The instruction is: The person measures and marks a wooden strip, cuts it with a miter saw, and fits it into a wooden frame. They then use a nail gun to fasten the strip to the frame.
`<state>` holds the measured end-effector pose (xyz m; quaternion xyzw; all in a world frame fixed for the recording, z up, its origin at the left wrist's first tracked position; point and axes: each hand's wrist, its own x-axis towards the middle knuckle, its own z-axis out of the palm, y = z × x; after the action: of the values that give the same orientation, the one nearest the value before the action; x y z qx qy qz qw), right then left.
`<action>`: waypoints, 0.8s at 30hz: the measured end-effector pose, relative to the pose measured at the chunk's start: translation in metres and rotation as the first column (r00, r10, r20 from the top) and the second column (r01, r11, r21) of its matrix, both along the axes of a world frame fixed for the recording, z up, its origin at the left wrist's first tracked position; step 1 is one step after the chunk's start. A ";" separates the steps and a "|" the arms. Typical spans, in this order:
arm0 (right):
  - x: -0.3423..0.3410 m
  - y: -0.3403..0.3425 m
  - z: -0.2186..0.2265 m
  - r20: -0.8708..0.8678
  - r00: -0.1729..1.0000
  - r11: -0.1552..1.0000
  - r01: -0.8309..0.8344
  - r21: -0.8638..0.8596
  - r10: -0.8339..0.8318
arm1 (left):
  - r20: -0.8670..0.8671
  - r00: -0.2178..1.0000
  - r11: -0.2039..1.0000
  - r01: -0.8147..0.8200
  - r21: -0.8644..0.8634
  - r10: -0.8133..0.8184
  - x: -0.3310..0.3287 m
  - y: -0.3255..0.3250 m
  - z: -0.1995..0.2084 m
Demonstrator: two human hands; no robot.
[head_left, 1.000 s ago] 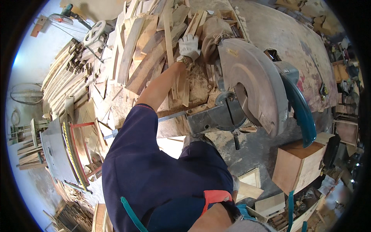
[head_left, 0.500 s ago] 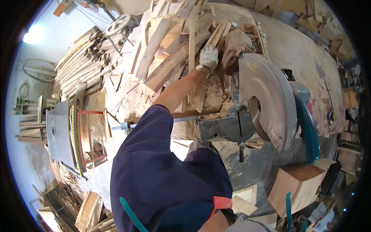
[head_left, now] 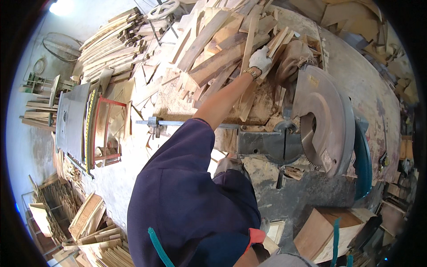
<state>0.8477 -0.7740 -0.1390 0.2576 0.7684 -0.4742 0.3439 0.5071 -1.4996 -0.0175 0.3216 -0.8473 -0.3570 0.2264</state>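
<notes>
My left hand [head_left: 261,60], in a white work glove with a watch at the wrist, reaches out over a heap of offcuts. Its fingers are curled round the near part of a narrow wooden strip [head_left: 278,41], which points away from me. Beside the hand lie a long thin batten [head_left: 250,42] and a darker, rough-edged board [head_left: 218,66]. Just right of the strip hangs the brown dust bag [head_left: 291,62] of a mitre saw [head_left: 324,120]. The glove hides part of the strip. My right hand does not show.
The saw's toothed blade [head_left: 310,141] and grey base [head_left: 258,143] stand right of my arm. A metal bar [head_left: 191,124] runs left from the base. Further left are a table saw [head_left: 75,124] and stacked slats [head_left: 111,44]. A wooden box [head_left: 318,236] sits lower right.
The whole view has shifted, so the bench and saw appear further right. My left hand has moved slightly away from me, its fingers now turned more toward the strip.
</notes>
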 end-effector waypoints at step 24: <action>-0.016 0.255 0.431 -0.967 0.161 0.843 0.475 0.251 0.198 | -0.270 0.621 0.667 0.731 -0.139 -0.736 0.277 0.488 0.093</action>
<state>0.8318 -0.5189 0.2917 0.0455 0.8694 -0.3358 -0.3597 0.7839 -1.0118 0.0758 -0.1125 -0.8618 -0.4562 0.1908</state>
